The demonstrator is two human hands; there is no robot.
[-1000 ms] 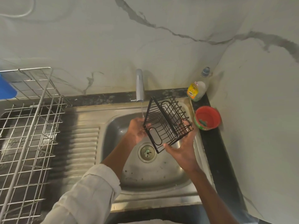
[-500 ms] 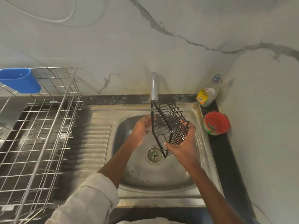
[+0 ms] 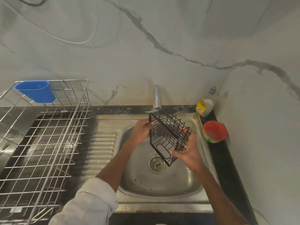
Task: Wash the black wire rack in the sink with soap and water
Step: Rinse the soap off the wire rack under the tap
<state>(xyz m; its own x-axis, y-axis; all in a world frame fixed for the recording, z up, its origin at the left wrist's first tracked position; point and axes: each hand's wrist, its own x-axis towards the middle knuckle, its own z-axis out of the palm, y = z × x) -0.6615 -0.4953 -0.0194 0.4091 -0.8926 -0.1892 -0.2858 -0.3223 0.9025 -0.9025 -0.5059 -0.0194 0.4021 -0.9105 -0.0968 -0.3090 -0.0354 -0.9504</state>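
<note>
Centre of frame, over the sink (image 3: 201, 179) basin: black wire rack (image 3: 168, 137) is being held tilted, one corner pointing down toward the drain (image 3: 156, 162), its top edge sitting just under the tap (image 3: 157, 98). Not resting on the basin; it is hanging in the hands.

Left hand (image 3: 142, 130) is gripping the rack's upper left edge, fingers curled round the frame wire. Right hand (image 3: 186, 155) is cradling the lower right side, thumb pinching the bottom frame wire, other fingers going behind the mesh.

Progress, judged: rack is sitting at the spout as if for wetting or rinsing, but I cannot tell whether water is running. No suds showing on the wires or in the basin, so the soaping stage is likely not yet done. Dish soap bottle (image 3: 205, 104) is standing capped at right of the tap, red bowl (image 3: 215, 131) just below it on the counter edge. Metal drying rack (image 3: 43, 140) with blue cup (image 3: 36, 90) is waiting at frame left.
</note>
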